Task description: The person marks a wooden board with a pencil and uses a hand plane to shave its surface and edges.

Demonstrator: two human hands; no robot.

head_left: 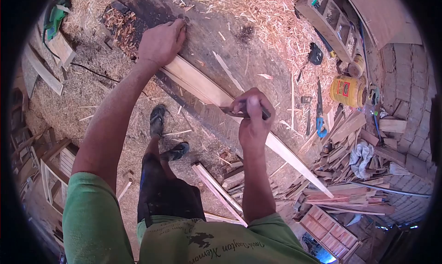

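Note:
A long pale wooden strip (200, 86) lies slantwise along the dark workbench (202, 24), its narrow end sticking out past the bench at the lower right. My left hand (162, 42) is closed over the strip's far end, with its fingertips mostly hidden. Over the strip's middle, my right hand (254, 116) is closed round a small dark hand tool (228, 110). The tool's flat, narrow end points left at the strip's near edge; its exact kind is hard to make out. A thin wood splinter (228, 70) rests on the bench beside the strip.
A handsaw with a blue handle (321, 126) and a yellow jar (346, 91) sit at the right. Above them is a wooden tool box (329, 22). A green power tool (55, 17) trails a cord at upper left. Shavings and piled offcuts (347, 126) surround the bench.

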